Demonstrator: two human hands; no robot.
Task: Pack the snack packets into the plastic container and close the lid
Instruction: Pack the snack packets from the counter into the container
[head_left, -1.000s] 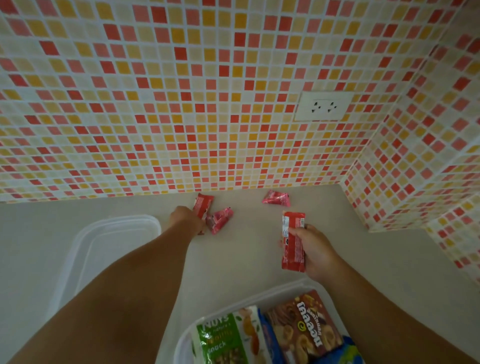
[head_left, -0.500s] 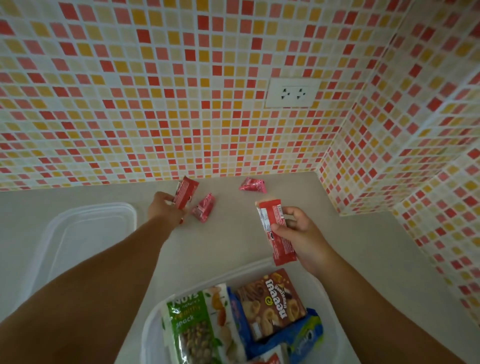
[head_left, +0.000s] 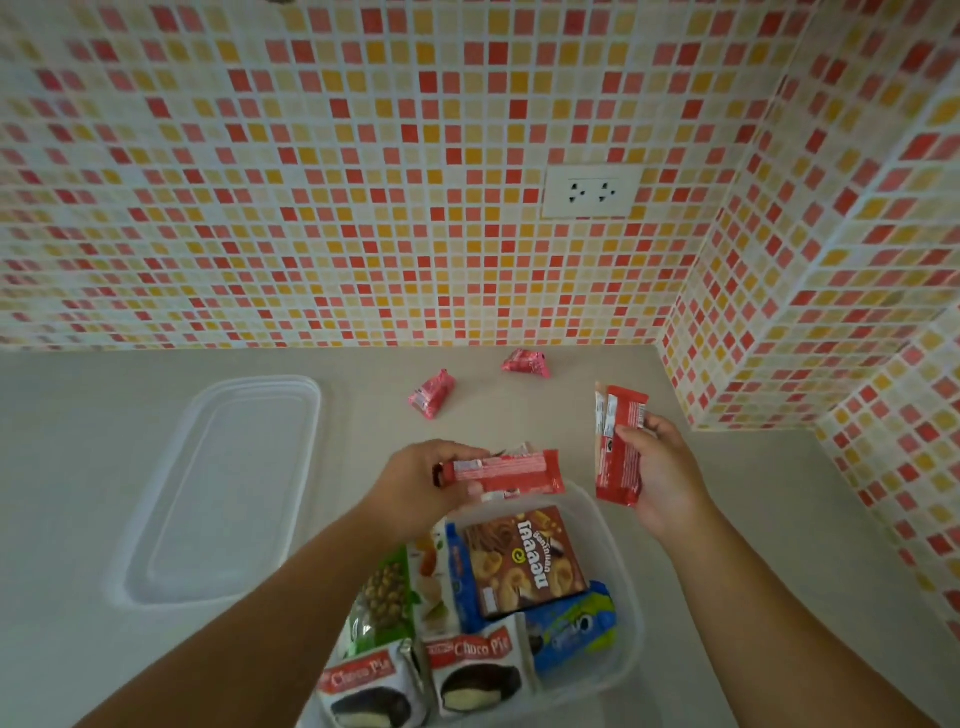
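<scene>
Well, the clear plastic container (head_left: 621, 571) sits on the pale counter (head_left: 78, 493) right under the person's arms, and it is already well filled. A brown snack box (head_left: 524, 561) with pictured biscuits lies flat near the far end; beside it on the left a green nut packet (head_left: 384, 597) stands partly hidden under the left forearm. A blue cookie packet (head_left: 571, 629) lies to the right of the brown box, and two Choco Pie packets (head_left: 472, 670) rest side by side at the near end.

The left hand (head_left: 415, 483) hovers over the container's far rim, its fingers curled round a long red wafer bar (head_left: 504, 470) held crosswise — a second wrapper seems to peek out behind it, though I cannot tell for certain. The right hand (head_left: 654, 467) is off to the right of the container, thumb and fingers pinching an upright red bar (head_left: 618, 447), and a paler edge on its left suggests another packet pressed against it.

The lid (head_left: 228, 488) lies flat on the counter well to the left, apart from the container. Two small pink packets remain on the counter near the tiled wall (head_left: 363, 182) — one pink packet (head_left: 431, 399) nearer the middle, the other pink packet (head_left: 525, 362) close to the corner. A white double socket (head_left: 589, 192) is set in the tiles above.
</scene>
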